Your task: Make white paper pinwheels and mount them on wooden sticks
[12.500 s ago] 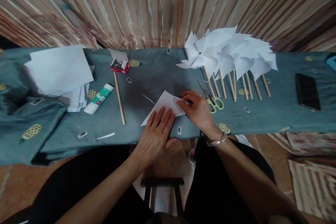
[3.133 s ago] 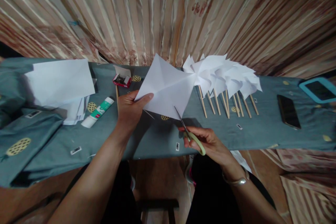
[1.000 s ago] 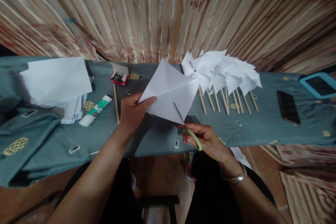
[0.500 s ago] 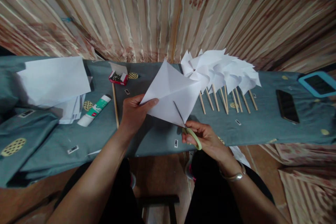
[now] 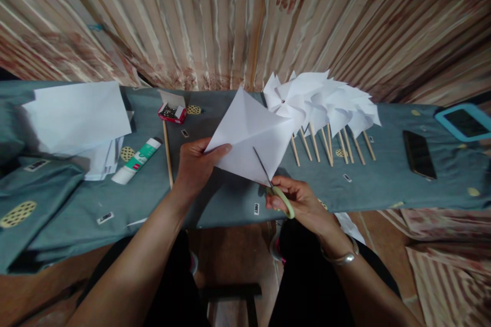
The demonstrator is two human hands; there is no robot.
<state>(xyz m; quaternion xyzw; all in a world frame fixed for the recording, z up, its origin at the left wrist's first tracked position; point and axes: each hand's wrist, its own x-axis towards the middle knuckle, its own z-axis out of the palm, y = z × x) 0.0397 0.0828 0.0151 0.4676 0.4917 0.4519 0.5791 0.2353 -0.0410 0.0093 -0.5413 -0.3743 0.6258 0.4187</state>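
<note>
A square sheet of white paper (image 5: pixel 251 133) with crease lines is pinched at its left corner by my left hand (image 5: pixel 201 166), thumb on top. My right hand (image 5: pixel 293 202) grips a pair of scissors (image 5: pixel 282 201) by pale green handles. One dark blade lies over the paper, pointing from the near corner toward its middle; the other blade is hidden underneath. Behind the sheet's right corner lie several white paper pinwheels (image 5: pixel 318 102) on wooden sticks, overlapping in a row.
On the left lie stacked white paper (image 5: pixel 82 112), a glue stick (image 5: pixel 137 161), a wooden stick (image 5: pixel 168 156) and an opened red box (image 5: pixel 172 112) of small metal pieces. A dark phone (image 5: pixel 419 154) and a blue-framed device (image 5: pixel 466 121) sit at the right. A curtain (image 5: pixel 238 25) hangs behind the cloth-covered table (image 5: pixel 226 209).
The view has shifted very slightly. Both hands, the paper and the scissors keep practically the same position.
</note>
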